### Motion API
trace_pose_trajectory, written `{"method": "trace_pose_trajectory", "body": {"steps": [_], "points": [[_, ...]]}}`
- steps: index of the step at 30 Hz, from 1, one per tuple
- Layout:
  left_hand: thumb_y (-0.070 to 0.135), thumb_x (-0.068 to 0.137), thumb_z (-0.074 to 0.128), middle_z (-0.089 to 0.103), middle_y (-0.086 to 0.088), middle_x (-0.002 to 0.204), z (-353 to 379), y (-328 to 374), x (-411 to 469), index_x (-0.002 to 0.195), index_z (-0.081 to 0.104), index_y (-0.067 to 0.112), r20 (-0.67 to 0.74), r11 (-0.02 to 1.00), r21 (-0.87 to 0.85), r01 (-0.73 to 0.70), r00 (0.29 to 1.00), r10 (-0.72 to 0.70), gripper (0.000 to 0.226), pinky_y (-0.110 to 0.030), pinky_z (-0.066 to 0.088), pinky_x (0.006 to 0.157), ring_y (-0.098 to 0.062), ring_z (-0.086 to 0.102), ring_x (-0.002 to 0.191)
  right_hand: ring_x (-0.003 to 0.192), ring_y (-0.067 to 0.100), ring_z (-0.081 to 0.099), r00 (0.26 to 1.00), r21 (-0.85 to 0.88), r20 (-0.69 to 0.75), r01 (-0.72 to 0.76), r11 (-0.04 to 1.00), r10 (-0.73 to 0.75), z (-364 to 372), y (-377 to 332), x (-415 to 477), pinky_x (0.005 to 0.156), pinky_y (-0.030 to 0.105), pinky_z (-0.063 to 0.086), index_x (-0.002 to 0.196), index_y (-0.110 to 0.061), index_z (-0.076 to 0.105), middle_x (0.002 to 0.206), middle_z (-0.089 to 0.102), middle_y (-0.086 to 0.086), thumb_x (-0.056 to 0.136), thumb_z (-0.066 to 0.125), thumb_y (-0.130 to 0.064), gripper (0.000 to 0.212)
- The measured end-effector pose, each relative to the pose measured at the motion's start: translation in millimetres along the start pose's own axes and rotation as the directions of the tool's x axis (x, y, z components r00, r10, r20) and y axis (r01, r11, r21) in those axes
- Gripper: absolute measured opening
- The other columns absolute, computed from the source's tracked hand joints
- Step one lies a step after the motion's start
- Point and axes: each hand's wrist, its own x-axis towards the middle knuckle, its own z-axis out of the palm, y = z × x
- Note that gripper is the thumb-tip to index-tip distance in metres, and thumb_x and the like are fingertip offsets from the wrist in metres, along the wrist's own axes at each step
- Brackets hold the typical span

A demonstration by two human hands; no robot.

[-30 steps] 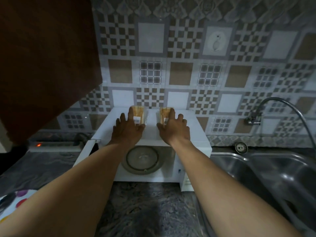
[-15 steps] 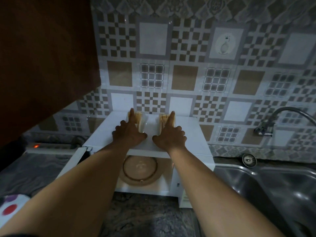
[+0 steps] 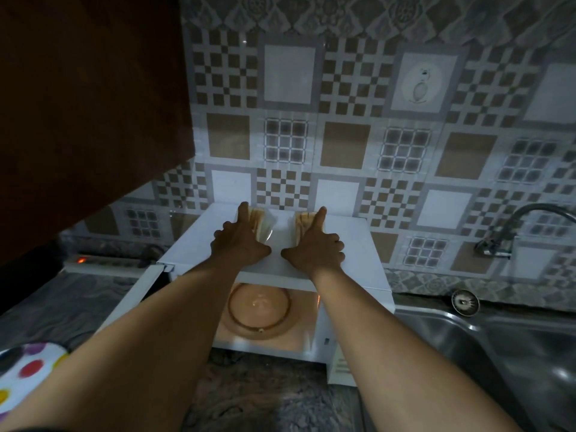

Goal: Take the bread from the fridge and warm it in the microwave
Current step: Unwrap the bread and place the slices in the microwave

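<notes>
Two clear-wrapped packs of sliced bread stand on top of the white microwave (image 3: 358, 254), near its back edge. My left hand (image 3: 240, 244) holds the left bread pack (image 3: 263, 227) between a straight index finger and the thumb. My right hand (image 3: 314, 247) holds the right bread pack (image 3: 304, 221) the same way, other fingers curled. The microwave door (image 3: 131, 300) hangs open to the left. Inside, the glass turntable (image 3: 258, 310) is lit orange and bare.
A dark wooden cabinet (image 3: 87, 104) hangs at the upper left. The steel sink (image 3: 467, 353) and tap (image 3: 511, 226) are on the right, with a drain plug (image 3: 464, 302) behind. A power strip (image 3: 103, 261) lies left of the microwave. A polka-dot cloth (image 3: 25, 372) is at the lower left.
Both hands stay on the bread packs on the microwave top. My index fingers have straightened along the packs. The view has shifted slightly, showing more of the lit interior.
</notes>
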Motion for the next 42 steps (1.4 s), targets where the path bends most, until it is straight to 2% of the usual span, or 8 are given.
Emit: {"method": "trace_pose_trajectory", "body": {"steps": [6, 14, 20, 26, 30, 34, 39, 42], "points": [[0.045, 0.078, 0.076, 0.034, -0.022, 0.146, -2.9, -2.5, -19.6, 0.15, -0.021, 0.039, -0.023, 1.0, -0.025, 0.008, 1.0, -0.009, 0.121, -0.051, 0.035, 0.106, -0.044, 0.038, 0.132, 0.128, 0.04, 0.042, 1.0, -0.013, -0.002, 0.006, 1.0, -0.006, -4.3, 2.6, -13.0, 0.104, 0.048, 0.038, 0.153, -0.033, -0.023, 0.136, 0.044, 0.021, 0.073, 0.077, -0.055, 0.13], [0.043, 0.076, 0.076, 0.042, -0.019, 0.136, -12.8, -5.7, -57.9, 0.153, -0.014, 0.036, -0.08, 0.999, -0.031, 0.013, 0.997, -0.015, 0.118, -0.048, 0.041, 0.095, -0.04, 0.044, 0.12, 0.122, 0.037, 0.044, 0.998, -0.063, 0.022, -0.051, 0.997, 0.052, -17.4, 0.0, -49.8, 0.098, 0.045, 0.04, 0.152, -0.035, -0.025, 0.131, 0.045, 0.018, 0.072, 0.08, -0.052, 0.133], [0.041, 0.074, 0.077, 0.044, -0.016, 0.126, -28.9, -9.1, -106.3, 0.15, -0.015, 0.041, -0.08, 0.997, -0.079, 0.019, 0.996, -0.025, 0.12, -0.047, 0.043, 0.092, -0.037, 0.045, 0.115, 0.125, 0.038, 0.042, 0.998, -0.01, -0.015, -0.059, 0.998, 0.058, -32.7, 4.5, -109.6, 0.101, 0.046, 0.039, 0.153, -0.034, -0.021, 0.134, 0.043, 0.02, 0.071, 0.082, -0.046, 0.133], [0.049, 0.073, 0.076, 0.05, -0.021, 0.121, -32.2, -24.4, -172.1, 0.151, -0.014, 0.039, -0.12, 0.99, -0.133, -0.042, 0.992, 0.026, 0.119, -0.05, 0.046, 0.087, -0.043, 0.052, 0.11, 0.122, 0.04, 0.043, 0.996, -0.009, -0.039, -0.085, 0.996, 0.084, -44.0, 13.1, -180.4, 0.097, 0.048, 0.042, 0.153, -0.032, -0.017, 0.132, 0.044, 0.024, 0.073, 0.081, -0.044, 0.128], [0.048, 0.07, 0.077, 0.055, -0.024, 0.124, -28.0, -34.8, -211.0, 0.151, -0.012, 0.037, -0.152, 0.99, -0.132, -0.049, 0.988, 0.029, 0.12, -0.048, 0.041, 0.096, -0.041, 0.05, 0.116, 0.125, 0.042, 0.043, 0.993, -0.004, -0.058, -0.099, 0.995, 0.099, -46.5, 21.5, -222.4, 0.099, 0.048, 0.042, 0.154, -0.032, -0.018, 0.136, 0.047, 0.024, 0.075, 0.082, -0.044, 0.127], [0.046, 0.072, 0.078, 0.049, -0.023, 0.131, -16.3, -45.6, -246.0, 0.151, -0.013, 0.04, -0.107, 0.986, -0.161, -0.037, 0.994, 0.02, 0.121, -0.053, 0.045, 0.094, -0.043, 0.047, 0.12, 0.135, 0.046, 0.037, 0.989, -0.003, -0.076, -0.13, 0.991, 0.13, -33.9, 34.2, -249.0, 0.105, 0.052, 0.041, 0.151, -0.034, -0.021, 0.146, 0.04, 0.028, 0.072, 0.083, -0.047, 0.131], [0.045, 0.074, 0.075, 0.046, -0.022, 0.137, 11.8, -59.7, -265.8, 0.149, -0.015, 0.041, -0.072, 0.984, -0.179, -0.005, 0.997, -0.008, 0.117, -0.056, 0.039, 0.099, -0.044, 0.043, 0.124, 0.123, 0.043, 0.044, 0.993, -0.006, -0.044, -0.107, 0.994, 0.106, -15.3, 52.1, -267.8, 0.098, 0.048, 0.042, 0.153, -0.033, -0.018, 0.136, 0.044, 0.027, 0.074, 0.079, -0.054, 0.127], [0.049, 0.072, 0.077, 0.046, -0.024, 0.135, 31.7, -68.9, -271.0, 0.15, -0.014, 0.039, -0.049, 0.981, -0.193, 0.031, 0.998, -0.042, 0.121, -0.056, 0.038, 0.099, -0.045, 0.042, 0.122, 0.124, 0.044, 0.042, 0.994, 0.009, -0.002, -0.107, 0.994, 0.107, 1.5, 66.3, -269.7, 0.099, 0.05, 0.041, 0.151, -0.035, -0.02, 0.136, 0.042, 0.027, 0.074, 0.08, -0.049, 0.127]]}}
